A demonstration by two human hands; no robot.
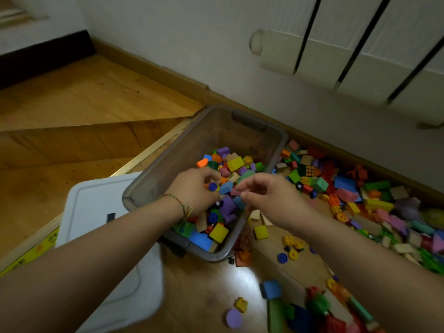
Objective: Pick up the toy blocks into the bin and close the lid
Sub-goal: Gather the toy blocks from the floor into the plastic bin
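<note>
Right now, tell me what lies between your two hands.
In the head view, a blue block lies between the left hand and right hand, atop the pile in the bin.

left hand (pixel 194 188) is reaching down among the toy blocks (pixel 235 163) in the bin (pixel 168 152), fingers curled | right hand (pixel 271 195) is hovering over them, grasp unclear | lid (pixel 96 205) is lying beside the bin's left | loose blocks (pixel 346 195) are lying heaped right of it
</note>
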